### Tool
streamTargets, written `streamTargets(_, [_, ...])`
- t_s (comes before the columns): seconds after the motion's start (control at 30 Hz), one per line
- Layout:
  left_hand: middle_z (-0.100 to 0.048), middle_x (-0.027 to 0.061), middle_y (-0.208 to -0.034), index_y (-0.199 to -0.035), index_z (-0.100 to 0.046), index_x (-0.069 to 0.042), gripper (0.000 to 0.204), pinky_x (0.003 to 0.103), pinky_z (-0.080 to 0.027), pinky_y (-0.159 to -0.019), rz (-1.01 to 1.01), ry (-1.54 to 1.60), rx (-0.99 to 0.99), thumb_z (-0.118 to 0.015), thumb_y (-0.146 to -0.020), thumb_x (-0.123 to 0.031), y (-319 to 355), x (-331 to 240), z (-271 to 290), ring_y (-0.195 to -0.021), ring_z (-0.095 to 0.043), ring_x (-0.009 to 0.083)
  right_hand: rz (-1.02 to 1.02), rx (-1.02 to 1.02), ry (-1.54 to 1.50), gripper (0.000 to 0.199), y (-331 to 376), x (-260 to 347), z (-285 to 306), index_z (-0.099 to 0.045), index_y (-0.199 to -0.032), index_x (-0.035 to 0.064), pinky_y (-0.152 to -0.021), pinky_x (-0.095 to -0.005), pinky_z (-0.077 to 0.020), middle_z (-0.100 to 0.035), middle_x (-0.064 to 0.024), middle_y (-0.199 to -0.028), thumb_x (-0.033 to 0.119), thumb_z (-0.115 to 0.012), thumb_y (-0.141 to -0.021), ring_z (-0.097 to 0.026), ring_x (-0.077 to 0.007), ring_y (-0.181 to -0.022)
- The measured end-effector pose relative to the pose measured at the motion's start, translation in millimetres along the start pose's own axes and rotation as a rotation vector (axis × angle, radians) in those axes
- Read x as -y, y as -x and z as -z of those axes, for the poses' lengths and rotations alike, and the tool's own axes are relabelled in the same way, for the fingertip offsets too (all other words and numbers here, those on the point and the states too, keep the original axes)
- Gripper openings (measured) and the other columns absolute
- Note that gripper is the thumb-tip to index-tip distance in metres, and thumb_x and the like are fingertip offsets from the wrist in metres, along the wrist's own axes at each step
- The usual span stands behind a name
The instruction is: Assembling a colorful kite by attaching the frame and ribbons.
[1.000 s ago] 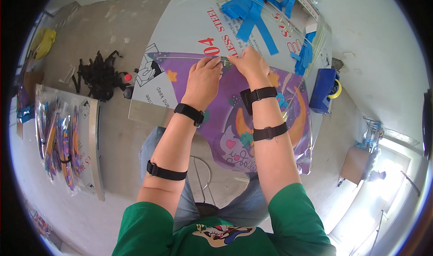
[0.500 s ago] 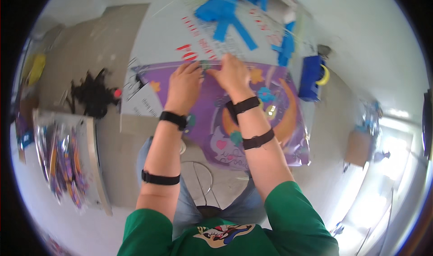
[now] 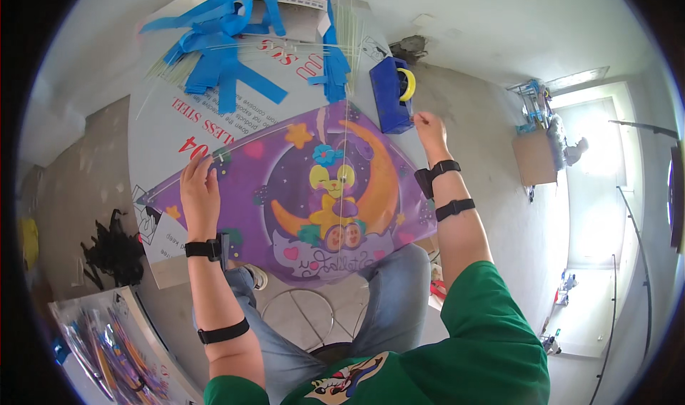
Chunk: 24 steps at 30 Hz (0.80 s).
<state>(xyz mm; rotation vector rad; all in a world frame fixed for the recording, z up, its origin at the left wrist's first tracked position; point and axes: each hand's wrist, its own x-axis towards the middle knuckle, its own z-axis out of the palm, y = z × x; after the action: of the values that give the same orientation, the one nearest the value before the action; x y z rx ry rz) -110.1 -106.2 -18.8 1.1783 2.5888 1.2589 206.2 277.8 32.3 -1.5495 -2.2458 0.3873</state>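
A purple kite [image 3: 239, 184] printed with a crescent moon and a cartoon animal lies over the table's near edge, its lower part hanging above my knees. Thin rods run along its upper left edge and down its middle. My left hand [image 3: 200, 195] is on that upper left edge, fingers bent over the rod and sheet. Off the kite's right side, my right hand [image 3: 432, 135] is closed in a pinch beside the front end of a blue tape dispenser [image 3: 387, 95]. What its fingertips hold is too small to make out. The dispenser carries a yellow-cored roll [image 3: 407, 84].
Blue strips [image 3: 227, 66] and thin pale rods [image 3: 346, 38] lie at the back of the printed white tabletop [image 3: 160, 120]. A box of bagged colourful items [image 3: 118, 351] stands lower left, near a black bundle [image 3: 114, 252] on the floor. A cardboard box [image 3: 535, 159] is far right.
My hands have parted: the right has left the kite's top edge for the tape dispenser, while the left sits farther left along the edge. The whole view has turned and shifted right.
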Motion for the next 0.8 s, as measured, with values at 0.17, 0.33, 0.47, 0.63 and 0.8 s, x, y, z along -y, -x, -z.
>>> streamTargets(0.17, [-0.055,0.0125,-0.118,-0.106,-0.06,-0.002,0.024,0.037,-0.044,-0.089,0.016,-0.024,-0.015,-0.056,-0.083,-0.002,-1.2,-1.8,-0.1,-0.107,-0.051,0.0308,-0.187,0.11,-0.306,0.014,-2.6,1.4,-7.3,-0.068,-0.087,0.0075,-0.058,-0.0286,-0.0427,-0.063,-0.0018,-0.073,0.019,-0.063,-0.081,-0.055,-0.0136,-0.062])
streamTargets(0.33, [-0.056,0.0143,-0.117,-0.105,-0.061,-0.002,0.022,0.037,-0.045,-0.088,0.02,-0.021,-0.012,-0.056,-0.083,-0.003,-4.5,-6.9,-3.7,-0.106,-0.052,0.0312,-0.505,0.236,-1.017,0.011,-10.3,-10.2,-8.7,-0.063,-0.085,0.0056,-0.058,-0.0257,-0.0409,-0.059,-0.0001,-0.075,0.016,-0.066,-0.081,-0.049,-0.01,-0.063])
streamTargets(0.47, [-0.056,0.0151,-0.115,-0.105,-0.061,-0.002,0.022,0.037,-0.045,-0.087,0.018,-0.038,-0.014,-0.056,-0.083,-0.003,-5.1,-4.0,-4.3,-0.106,-0.052,0.0316,-0.686,0.098,-1.352,0.009,-4.1,-14.1,-11.2,-0.06,-0.083,0.0042,-0.064,-0.0253,-0.0444,-0.059,-0.0039,-0.078,0.009,-0.066,-0.08,-0.051,-0.0129,-0.068])
streamTargets(0.63, [-0.057,0.0157,-0.115,-0.105,-0.061,-0.001,0.022,0.037,-0.045,-0.086,0.04,-0.022,0.005,-0.057,-0.083,-0.003,-5.5,-3.8,-5.1,-0.105,-0.053,0.032,-0.512,0.065,-1.433,0.006,20.7,-15.6,-16.4,-0.059,-0.082,0.0006,-0.076,-0.0291,-0.0498,-0.059,-0.0063,-0.081,0.005,-0.063,-0.081,-0.057,-0.0168,-0.076])
streamTargets(0.8, [-0.057,0.0156,-0.113,-0.104,-0.062,-0.002,0.021,0.038,-0.044,-0.087,0.02,-0.027,0.003,-0.057,-0.083,-0.005,-3.9,-5.3,-4.5,-0.105,-0.053,0.0322,-0.407,0.015,-1.402,0.002,27.6,-14.8,-24.9,-0.059,-0.08,-0.0018,-0.083,-0.0325,-0.0504,-0.06,-0.0089,-0.083,-0.001,-0.059,-0.082,-0.06,-0.0192,-0.08])
